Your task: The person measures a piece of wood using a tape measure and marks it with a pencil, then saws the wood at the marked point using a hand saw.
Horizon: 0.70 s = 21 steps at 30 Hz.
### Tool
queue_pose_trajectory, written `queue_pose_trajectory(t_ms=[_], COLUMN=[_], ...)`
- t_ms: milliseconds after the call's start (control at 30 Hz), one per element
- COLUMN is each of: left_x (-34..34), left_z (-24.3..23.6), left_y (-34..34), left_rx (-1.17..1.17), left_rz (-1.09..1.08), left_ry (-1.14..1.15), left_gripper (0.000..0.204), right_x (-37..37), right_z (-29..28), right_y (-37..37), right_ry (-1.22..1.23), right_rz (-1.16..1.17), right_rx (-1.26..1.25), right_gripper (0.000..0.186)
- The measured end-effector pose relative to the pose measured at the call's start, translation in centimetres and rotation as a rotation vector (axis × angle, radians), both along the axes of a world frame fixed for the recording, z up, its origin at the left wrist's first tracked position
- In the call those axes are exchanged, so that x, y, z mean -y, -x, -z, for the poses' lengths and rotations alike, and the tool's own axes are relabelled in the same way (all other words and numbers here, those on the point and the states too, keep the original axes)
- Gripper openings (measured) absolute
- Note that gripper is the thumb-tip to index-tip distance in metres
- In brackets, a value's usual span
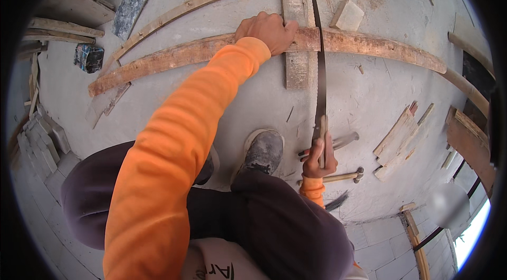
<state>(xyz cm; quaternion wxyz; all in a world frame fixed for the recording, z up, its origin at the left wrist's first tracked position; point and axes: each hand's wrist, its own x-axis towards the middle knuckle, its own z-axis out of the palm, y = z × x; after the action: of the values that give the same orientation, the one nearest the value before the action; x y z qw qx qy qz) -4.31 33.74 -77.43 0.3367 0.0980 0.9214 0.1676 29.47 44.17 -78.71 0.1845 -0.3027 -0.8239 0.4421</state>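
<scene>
A long wooden plank (pixel 163 59) runs from left to right across the floor, resting on a shorter crosswise board (pixel 297 75). My left hand (pixel 268 31) presses down on the plank beside the crossing, its fingers closed over the far edge. In my right hand (pixel 321 158) is the handle of a handsaw, held low and toward me. The dark saw blade (pixel 321 76) points away from me and lies across the plank, just right of the crosswise board. Whether its teeth have cut into the wood is hard to make out.
Beside my right hand lie a hammer (pixel 340 177) and another handled tool (pixel 346 140). A pale block (pixel 347 15) touches the plank's far side. Wood scraps (pixel 398 137) are at right, a curved-looking strip (pixel 179 11) and small box (pixel 88 58) at left. My shoe (pixel 264 150) is near the saw.
</scene>
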Motion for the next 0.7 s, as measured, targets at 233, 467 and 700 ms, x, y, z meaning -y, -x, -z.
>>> queue_pose_trajectory(t_ms=[233, 467, 700], left_x=[-0.6, 0.8, -0.1], left_z=[0.7, 0.5, 0.1], left_y=[-0.7, -0.6, -0.5], left_rx=[-0.101, -0.073, -0.021], left_rz=[-0.032, -0.031, -0.037], left_ry=[-0.026, 0.047, 0.012], left_gripper=[0.061, 0.061, 0.061], right_x=[-0.8, -0.6, 1.1], right_z=[1.1, -0.1, -2.4], right_y=[1.5, 9.7, -6.1], right_ry=[-0.031, -0.069, 0.164], right_rz=[0.071, -0.046, 0.073], right_rx=[0.059, -0.037, 0.143], right_gripper=[0.031, 0.029, 0.033])
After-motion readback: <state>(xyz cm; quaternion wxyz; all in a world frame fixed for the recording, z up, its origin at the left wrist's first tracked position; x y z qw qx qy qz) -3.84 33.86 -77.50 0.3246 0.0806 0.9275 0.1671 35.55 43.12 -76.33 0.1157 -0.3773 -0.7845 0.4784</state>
